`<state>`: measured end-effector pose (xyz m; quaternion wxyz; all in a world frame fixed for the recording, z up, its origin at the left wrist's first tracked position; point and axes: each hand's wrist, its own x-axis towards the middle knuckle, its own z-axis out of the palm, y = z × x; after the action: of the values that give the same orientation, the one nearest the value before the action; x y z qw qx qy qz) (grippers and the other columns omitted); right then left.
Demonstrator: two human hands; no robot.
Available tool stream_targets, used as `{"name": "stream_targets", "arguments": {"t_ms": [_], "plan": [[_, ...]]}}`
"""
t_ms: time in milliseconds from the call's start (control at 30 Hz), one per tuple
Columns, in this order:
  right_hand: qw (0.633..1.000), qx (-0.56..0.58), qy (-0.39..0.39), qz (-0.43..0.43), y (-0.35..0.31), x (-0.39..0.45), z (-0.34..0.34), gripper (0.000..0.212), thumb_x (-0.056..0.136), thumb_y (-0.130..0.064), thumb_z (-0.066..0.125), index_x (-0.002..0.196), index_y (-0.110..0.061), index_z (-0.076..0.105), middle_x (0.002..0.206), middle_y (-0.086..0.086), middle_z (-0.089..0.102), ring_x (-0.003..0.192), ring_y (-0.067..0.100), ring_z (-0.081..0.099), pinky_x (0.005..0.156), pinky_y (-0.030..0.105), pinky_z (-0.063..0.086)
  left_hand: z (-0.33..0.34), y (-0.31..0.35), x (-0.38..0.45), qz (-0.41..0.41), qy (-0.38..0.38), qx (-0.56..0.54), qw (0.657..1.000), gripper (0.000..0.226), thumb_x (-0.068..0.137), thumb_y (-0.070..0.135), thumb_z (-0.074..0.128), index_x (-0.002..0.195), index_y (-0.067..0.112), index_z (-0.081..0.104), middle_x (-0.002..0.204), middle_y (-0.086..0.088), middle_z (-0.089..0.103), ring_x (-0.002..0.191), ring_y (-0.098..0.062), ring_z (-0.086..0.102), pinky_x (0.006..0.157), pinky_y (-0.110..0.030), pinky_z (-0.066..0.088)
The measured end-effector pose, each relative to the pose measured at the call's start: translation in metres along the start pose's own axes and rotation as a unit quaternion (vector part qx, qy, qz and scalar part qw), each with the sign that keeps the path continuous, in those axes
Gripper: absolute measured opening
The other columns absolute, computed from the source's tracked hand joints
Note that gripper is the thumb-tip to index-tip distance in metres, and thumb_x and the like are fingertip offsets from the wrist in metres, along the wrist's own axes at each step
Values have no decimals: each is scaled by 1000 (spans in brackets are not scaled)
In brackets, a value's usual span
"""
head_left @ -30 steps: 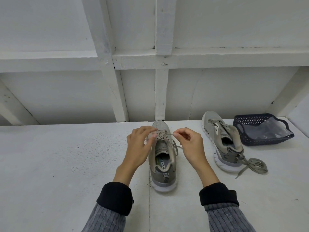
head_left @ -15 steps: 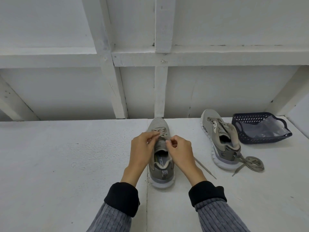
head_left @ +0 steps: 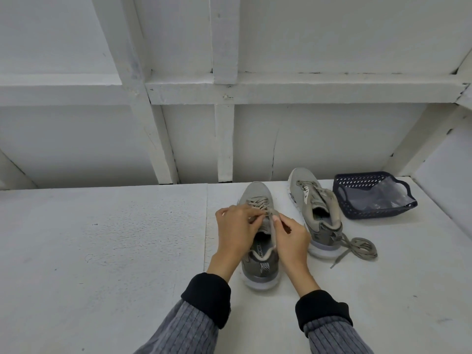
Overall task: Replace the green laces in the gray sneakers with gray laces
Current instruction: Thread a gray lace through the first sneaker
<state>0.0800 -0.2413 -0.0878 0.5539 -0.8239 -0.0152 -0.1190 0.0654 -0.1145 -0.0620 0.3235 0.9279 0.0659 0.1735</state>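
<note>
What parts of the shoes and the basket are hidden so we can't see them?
Head view, the only view:
- Near shoe: middle lace holes hidden by the left hand and right hand.
- Lace: its ends hidden under the fingers.
- Far shoe: insole print too small to read.
- Basket: contents blurred by a clear plastic bag.

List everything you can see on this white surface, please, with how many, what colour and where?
near sneaker: one, gray, centre of the surface, toe pointing away, under the hands
lace: one, gray-beige, threaded through the near sneaker's eyelets
far sneaker: one, gray, to the right, beside the basket
loose lace: one, gray-beige, bunched at the far sneaker's heel
basket: one, dark blue, far right, holding a clear plastic bag
surface: white, with a white framed wall behind
left hand: pinches the lace over the near sneaker
right hand: pinches a lace end
</note>
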Motion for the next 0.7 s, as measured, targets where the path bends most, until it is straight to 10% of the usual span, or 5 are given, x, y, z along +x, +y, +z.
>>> {"name": "stream_targets", "arguments": {"t_ms": [467,567,700], "plan": [[979,169,-93,60,5,11,-2,21,92,-17,64,110,-25,71,102,-10,73,103,4,66,90,23,52,10,3,-3,-44,50,14,998,16,93,41,61,99,37,75,95,16,69,100,-8,57,105,-39,23],[983,147,-79,76,5,7,11,17,92,-24,65,104,-33,73,91,0,74,91,15,68,84,33,55,3,-2,-1,-57,51,20,997,17,94,42,60,100,37,74,98,17,70,103,-8,56,106,-39,22],[986,141,-65,65,-1,3,20,16,91,-24,65,97,-36,73,79,5,70,73,10,61,67,14,48,-5,-12,1,-64,43,31,997,16,94,43,59,100,39,74,94,17,68,102,-8,55,105,-40,23]]}}
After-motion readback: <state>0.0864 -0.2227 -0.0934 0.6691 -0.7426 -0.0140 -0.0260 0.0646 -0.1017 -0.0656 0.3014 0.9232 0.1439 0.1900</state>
